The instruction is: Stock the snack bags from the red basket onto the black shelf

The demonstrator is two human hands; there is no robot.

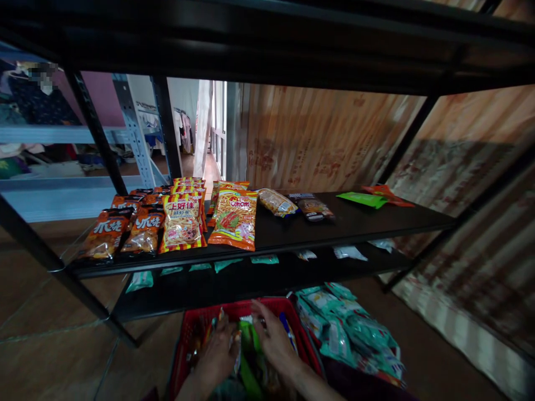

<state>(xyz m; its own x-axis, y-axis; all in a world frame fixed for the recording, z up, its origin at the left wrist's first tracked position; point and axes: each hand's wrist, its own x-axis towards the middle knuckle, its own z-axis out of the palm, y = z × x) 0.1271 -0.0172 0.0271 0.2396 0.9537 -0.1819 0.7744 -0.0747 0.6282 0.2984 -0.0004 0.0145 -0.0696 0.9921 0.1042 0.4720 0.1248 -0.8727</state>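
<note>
Both of my hands reach down into a red plastic basket full of snack packets, at the bottom of the head view. My left hand is over the basket's left part, fingers apart against small packets; some blur hides the exact contact. On the right, my right hand has its fingers stretched out, beside a bright green packet lying between the two hands. A blue-edged packet stands at the basket's right side, near the back of my right hand.
Above the basket, a black shelf holds orange-and-black bags, striped cracker bags, orange noodle-snack bags, and green packets. Teal packets lie on the lower shelf. A heap of teal packets stands right of the basket.
</note>
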